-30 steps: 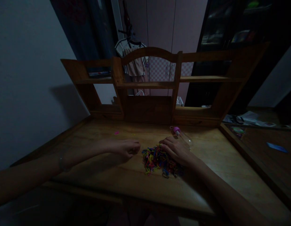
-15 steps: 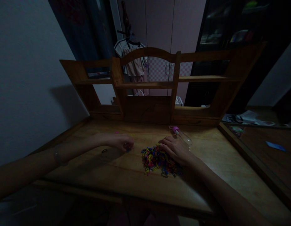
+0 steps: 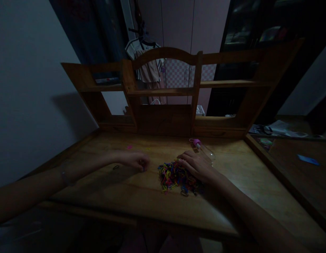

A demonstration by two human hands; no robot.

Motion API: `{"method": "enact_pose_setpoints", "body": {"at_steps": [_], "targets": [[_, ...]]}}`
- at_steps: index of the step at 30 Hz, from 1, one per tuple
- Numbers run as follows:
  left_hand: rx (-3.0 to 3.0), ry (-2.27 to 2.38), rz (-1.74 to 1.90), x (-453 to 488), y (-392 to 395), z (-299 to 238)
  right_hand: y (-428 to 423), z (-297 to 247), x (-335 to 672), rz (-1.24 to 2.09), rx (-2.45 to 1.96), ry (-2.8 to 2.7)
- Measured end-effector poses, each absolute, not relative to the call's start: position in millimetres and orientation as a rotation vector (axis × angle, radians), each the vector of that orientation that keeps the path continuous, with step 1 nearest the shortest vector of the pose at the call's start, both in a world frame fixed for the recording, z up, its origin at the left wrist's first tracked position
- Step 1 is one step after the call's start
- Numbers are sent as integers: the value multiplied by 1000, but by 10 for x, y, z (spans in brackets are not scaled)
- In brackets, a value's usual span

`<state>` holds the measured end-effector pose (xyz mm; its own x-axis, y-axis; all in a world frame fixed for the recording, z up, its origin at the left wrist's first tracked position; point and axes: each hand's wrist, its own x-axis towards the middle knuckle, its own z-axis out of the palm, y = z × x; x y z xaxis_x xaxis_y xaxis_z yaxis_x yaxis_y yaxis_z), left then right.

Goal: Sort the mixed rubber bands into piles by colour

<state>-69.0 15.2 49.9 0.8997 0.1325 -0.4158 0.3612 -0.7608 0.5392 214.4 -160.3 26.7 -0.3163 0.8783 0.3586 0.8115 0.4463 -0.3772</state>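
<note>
Behind right hand (image 3: 196,165), bottle (image 3: 206,151), perhaps plastic

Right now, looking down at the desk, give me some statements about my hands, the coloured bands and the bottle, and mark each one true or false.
1. The right hand rests on the far right edge of the pile of coloured rubber bands. True.
2. The clear bottle with the pink cap stands upright. False: it lies on its side just behind the right hand.
3. The left hand is buried in the pile. False: it sits on the bare desk, left of the pile and apart from it, fingers curled.
4. A single dark band lies on the desk beside the left forearm. True.
</note>
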Motion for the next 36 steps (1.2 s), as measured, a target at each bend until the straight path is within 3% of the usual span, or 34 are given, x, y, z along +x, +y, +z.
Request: {"method": "enact_pose_setpoints", "body": {"at_steps": [6, 15, 21, 26, 36], "targets": [[2538, 291, -336, -673, 110, 686, -1598, 265, 2145, 147, -1419, -2191], [2848, 174, 489, -57, -78, 623, -1565, 252, 2162, 160, -1484, -2136], [2786, 548, 950, 86, 33, 341, -1535, 270, 2180, 206, -1451, -2180], [2702, 814, 1057, -62, 243, 116, -1497, 242, 2186, 235, -1460, -2209], [2777, 878, 1051, -46, 259, 5, -1301, 410, 1625, 400, -1298, -2342]]}}
